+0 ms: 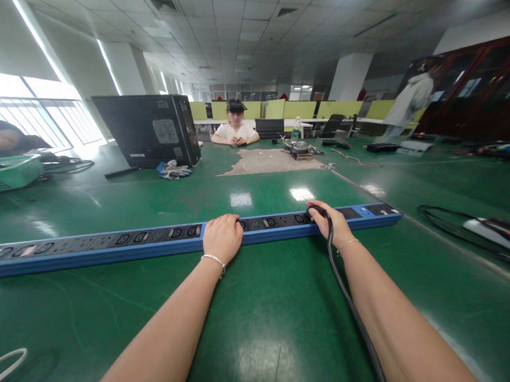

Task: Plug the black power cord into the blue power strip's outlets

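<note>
A long blue power strip (115,255) with black sockets lies across the green table in front of me. My left hand (222,238) is wrapped over the strip near its middle, gripping it from above. Farther right, my right hand (334,226) is closed on the black plug (316,210) of a power cord, which sits at the strip's top face. How deep the plug is in a socket is hidden by my fingers. From it the thick black cord (346,293) runs down along my right forearm and out of view at the bottom.
A black computer case (148,130) stands at the back left, with gloves (173,170) beside it. Far left is a green basket (14,172). Black cables (452,228) lie at the right. A person (235,130) sits across the table; another (408,102) stands at the back right.
</note>
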Demonstrator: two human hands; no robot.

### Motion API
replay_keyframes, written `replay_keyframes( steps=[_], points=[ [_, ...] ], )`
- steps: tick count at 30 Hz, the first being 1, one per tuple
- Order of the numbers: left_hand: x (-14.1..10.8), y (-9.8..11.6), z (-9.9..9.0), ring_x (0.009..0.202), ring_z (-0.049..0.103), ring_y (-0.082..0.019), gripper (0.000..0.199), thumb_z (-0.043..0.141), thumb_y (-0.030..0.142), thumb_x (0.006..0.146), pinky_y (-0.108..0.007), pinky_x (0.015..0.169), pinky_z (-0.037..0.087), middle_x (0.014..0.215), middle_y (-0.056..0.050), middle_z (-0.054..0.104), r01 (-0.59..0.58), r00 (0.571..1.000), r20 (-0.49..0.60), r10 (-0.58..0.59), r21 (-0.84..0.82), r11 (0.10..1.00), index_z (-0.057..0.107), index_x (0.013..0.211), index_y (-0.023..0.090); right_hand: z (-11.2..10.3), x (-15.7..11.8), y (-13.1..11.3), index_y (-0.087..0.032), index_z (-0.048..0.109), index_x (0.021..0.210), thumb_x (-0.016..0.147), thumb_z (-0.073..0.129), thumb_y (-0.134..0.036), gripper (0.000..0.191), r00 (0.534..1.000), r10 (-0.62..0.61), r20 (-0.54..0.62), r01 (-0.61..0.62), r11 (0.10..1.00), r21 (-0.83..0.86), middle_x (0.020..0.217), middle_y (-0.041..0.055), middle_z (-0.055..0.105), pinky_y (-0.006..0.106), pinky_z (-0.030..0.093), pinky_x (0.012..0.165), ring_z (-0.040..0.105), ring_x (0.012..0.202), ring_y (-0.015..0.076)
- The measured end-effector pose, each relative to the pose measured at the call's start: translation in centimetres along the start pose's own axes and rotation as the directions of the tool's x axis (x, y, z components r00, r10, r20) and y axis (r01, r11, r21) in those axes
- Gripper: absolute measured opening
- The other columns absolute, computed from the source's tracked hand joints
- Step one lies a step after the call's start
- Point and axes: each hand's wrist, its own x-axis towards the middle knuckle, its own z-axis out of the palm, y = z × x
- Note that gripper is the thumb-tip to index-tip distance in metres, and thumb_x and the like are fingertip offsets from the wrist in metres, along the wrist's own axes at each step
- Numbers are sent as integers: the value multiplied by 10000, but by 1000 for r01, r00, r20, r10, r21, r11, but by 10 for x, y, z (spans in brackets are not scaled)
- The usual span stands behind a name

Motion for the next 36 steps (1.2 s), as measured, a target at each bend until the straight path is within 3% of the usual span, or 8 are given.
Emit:
replay_keyframes(
  steps=[5,16,24,29,32,36],
  points=[
    [0,0,0,963,620,-200,292,383,248,861,-343,892,394,1007,-40,696,0,1000,-8,0,-1,1000,639,996,211,-8,-4,0,-220,641,1065,807,486,-439,373,1000,-8,29,10,998,-67,928,49,705,371,482,849,643,878,212],
    [0,0,0,968,621,-201,294,377,247,865,-346,888,393,1007,-40,698,14,1000,8,-14,12,1000,639,994,218,-4,-14,-3,-239,613,1118,830,451,-392,365,991,-131,17,132,973,-192,1118,62,659,413,460,917,607,1014,235],
    [0,-1,1,976,618,-209,299,377,246,861,-354,890,392,1011,-41,696,1,1000,-8,-1,-2,1000,640,1000,213,-11,-6,-10,-267,641,1071,812,450,-418,356,997,12,82,16,943,-333,852,48,707,369,489,774,642,836,245],
    [0,0,0,970,620,-205,300,371,245,864,-351,885,393,1012,-40,696,-1,1000,3,1,6,1000,637,999,211,-15,-2,-18,-287,644,1064,820,437,-422,348,989,19,147,51,889,-456,813,42,706,347,487,708,646,765,237],
    [0,0,-1,973,619,-205,300,371,243,864,-351,887,391,1014,-39,696,-1,1000,2,1,5,1000,637,998,209,-13,-6,-17,-274,632,1098,837,412,-422,373,989,-10,146,74,894,-441,890,54,707,377,489,762,640,836,251],
    [0,1,-2,959,623,-203,296,376,242,863,-348,879,395,1000,-37,698,-3,1000,-6,4,9,1000,640,991,205,-6,-15,-12,-240,603,1153,858,387,-392,397,993,-99,62,115,924,-365,1047,67,680,419,458,888,616,945,248]
  ],
)
